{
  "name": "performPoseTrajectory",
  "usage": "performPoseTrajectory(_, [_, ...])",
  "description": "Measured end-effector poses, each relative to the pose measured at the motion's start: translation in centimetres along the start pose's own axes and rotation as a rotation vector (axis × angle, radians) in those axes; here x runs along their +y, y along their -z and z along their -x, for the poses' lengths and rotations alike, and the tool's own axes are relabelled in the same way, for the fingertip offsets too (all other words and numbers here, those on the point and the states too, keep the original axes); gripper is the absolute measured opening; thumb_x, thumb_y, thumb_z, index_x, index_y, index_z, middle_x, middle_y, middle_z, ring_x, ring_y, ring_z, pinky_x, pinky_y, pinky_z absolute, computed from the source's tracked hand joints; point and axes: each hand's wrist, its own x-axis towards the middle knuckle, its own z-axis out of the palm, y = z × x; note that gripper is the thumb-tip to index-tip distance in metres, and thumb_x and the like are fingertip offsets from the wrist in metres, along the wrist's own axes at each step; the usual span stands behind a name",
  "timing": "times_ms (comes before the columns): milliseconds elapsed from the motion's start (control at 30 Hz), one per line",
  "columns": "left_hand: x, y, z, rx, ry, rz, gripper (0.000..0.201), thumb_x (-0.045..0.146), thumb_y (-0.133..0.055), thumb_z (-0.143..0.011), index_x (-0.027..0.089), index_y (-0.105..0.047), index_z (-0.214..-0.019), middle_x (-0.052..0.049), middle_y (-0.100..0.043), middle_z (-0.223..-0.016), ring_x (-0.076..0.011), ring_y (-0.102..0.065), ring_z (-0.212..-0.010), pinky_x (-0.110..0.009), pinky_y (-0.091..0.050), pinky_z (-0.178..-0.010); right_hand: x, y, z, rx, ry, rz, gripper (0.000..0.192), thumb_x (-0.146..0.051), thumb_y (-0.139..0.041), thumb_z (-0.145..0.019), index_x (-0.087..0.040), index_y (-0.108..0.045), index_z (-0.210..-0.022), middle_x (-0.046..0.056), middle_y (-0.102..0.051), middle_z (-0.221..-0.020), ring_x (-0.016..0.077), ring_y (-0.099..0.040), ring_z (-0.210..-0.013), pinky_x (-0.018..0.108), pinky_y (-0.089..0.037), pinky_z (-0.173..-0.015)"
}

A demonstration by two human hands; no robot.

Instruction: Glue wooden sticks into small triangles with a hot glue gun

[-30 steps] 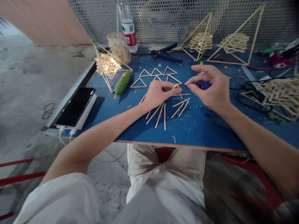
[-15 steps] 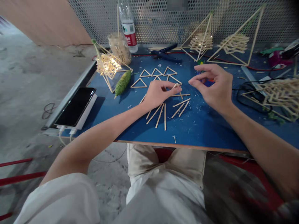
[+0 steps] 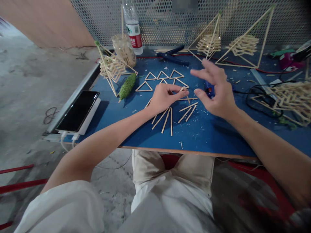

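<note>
Blue-topped table (image 3: pixel 209 136), pretty messy with wood chips everywhere. Loose sticks (image 3: pixel 167 118) lie near the front edge, a bunch of little stick triangles (image 3: pixel 161 77) further back. There's a green yarn spool (image 3: pixel 127 86), pliers (image 3: pixel 172 55), a jar (image 3: pixel 124 49), a bottle (image 3: pixel 133 29), a black cable (image 3: pixel 259 100), and stick pyramids (image 3: pixel 243 45) along the back.

On the blue board surface (image 3: pixel 206 132), the left hand (image 3: pixel 163 97) rests over a loose fan of thin pale wooden sticks (image 3: pixel 170 116), its fingers (image 3: pixel 181 94) pinching a small stick piece. Just right of that fan, the right hand (image 3: pixel 217 92) hovers with fingers (image 3: pixel 201 73) spread and empty, above a small blue object (image 3: pixel 209 89). Behind the fan lie flat stick triangles (image 3: pixel 161 79); to its left, a green twine spool (image 3: pixel 127 86), then a black phone (image 3: pixel 78 110) at the surface's edge.
</note>
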Motion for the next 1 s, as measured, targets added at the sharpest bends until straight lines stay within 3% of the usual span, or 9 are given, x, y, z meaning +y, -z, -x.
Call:
performPoseTrajectory(133, [-0.4,-0.1,-0.1,-0.001,-0.024,-0.017,0.028,0.051,-0.081,-0.096,0.025,-0.093,-0.097,-0.005,-0.083,-0.083,-0.0119,-0.049,-0.057,-0.030,-0.029,-0.050,-0.5,-0.3,-0.2,-0.028,0.050,0.094,0.066,-0.037,-0.075,-0.096,-0.057,-0.058,-0.157,-0.006,-0.074,-0.152,0.0476,-0.055,-0.152,0.082,-0.029,-0.131])
performPoseTrajectory(233, [-0.5,-0.1,-0.1,0.001,-0.049,-0.016,0.027,0.047,-0.079,-0.098,0.023,-0.092,-0.096,-0.003,-0.078,-0.074,-0.0114,-0.047,-0.057,-0.029,-0.028,-0.051,0.1,-0.4,-0.4,-0.055,0.105,0.137,0.062,-0.042,-0.075,-0.096,-0.049,-0.062,-0.157,-0.002,-0.075,-0.151,0.0479,-0.060,-0.149,0.080,-0.032,-0.129])
performPoseTrajectory(400, [-0.3,0.0,-0.2,-0.010,-0.054,-0.020,0.029,0.046,-0.079,-0.098,0.020,-0.091,-0.094,-0.001,-0.071,-0.066,-0.0098,-0.043,-0.055,-0.028,-0.026,-0.052,0.9,-0.4,-0.2,-0.122,0.221,0.393,0.068,-0.044,-0.057,-0.109,-0.034,-0.043,-0.175,0.008,-0.071,-0.157,0.0466,-0.059,-0.149,0.076,-0.038,-0.122])
performPoseTrajectory(500, [-0.3,0.0,-0.2,-0.022,-0.055,-0.009,0.032,0.049,-0.080,-0.098,0.019,-0.091,-0.093,-0.001,-0.073,-0.069,-0.0092,-0.042,-0.054,-0.028,-0.027,-0.052,0.9,-0.4,-0.1,-0.122,0.266,0.482,0.069,-0.039,-0.049,-0.112,-0.030,-0.035,-0.178,0.010,-0.073,-0.155,0.0445,-0.060,-0.145,0.073,-0.040,-0.120])
performPoseTrajectory(700, [-0.6,0.0,-0.3,-0.037,-0.042,0.045,0.028,0.045,-0.080,-0.098,0.020,-0.092,-0.096,-0.005,-0.082,-0.081,-0.0088,-0.045,-0.056,-0.027,-0.029,-0.053,0.6,-0.5,-0.4,-0.087,0.290,0.424,0.064,-0.033,-0.052,-0.110,-0.029,-0.041,-0.173,0.006,-0.079,-0.143,0.0395,-0.065,-0.137,0.068,-0.042,-0.118])
performPoseTrajectory(867, [-0.4,-0.1,-0.1,-0.021,-0.031,0.041,0.030,0.048,-0.082,-0.096,0.020,-0.092,-0.094,-0.003,-0.079,-0.075,-0.0086,-0.042,-0.054,-0.028,-0.027,-0.052,0.4,-0.6,-0.2,0.013,0.288,0.290,0.066,-0.035,-0.061,-0.106,-0.024,-0.044,-0.169,0.008,-0.082,-0.137,0.0389,-0.067,-0.127,0.069,-0.044,-0.114])
performPoseTrajectory(1000, [-0.4,-0.2,0.0,-0.020,-0.037,0.022,0.035,0.053,-0.082,-0.096,0.019,-0.092,-0.094,-0.003,-0.077,-0.072,-0.0089,-0.043,-0.054,-0.028,-0.029,-0.051,0.1,-0.6,0.0,-0.015,0.245,0.200,0.070,-0.035,-0.064,-0.102,-0.026,-0.043,-0.169,0.009,-0.081,-0.139,0.0391,-0.068,-0.124,0.072,-0.046,-0.112])
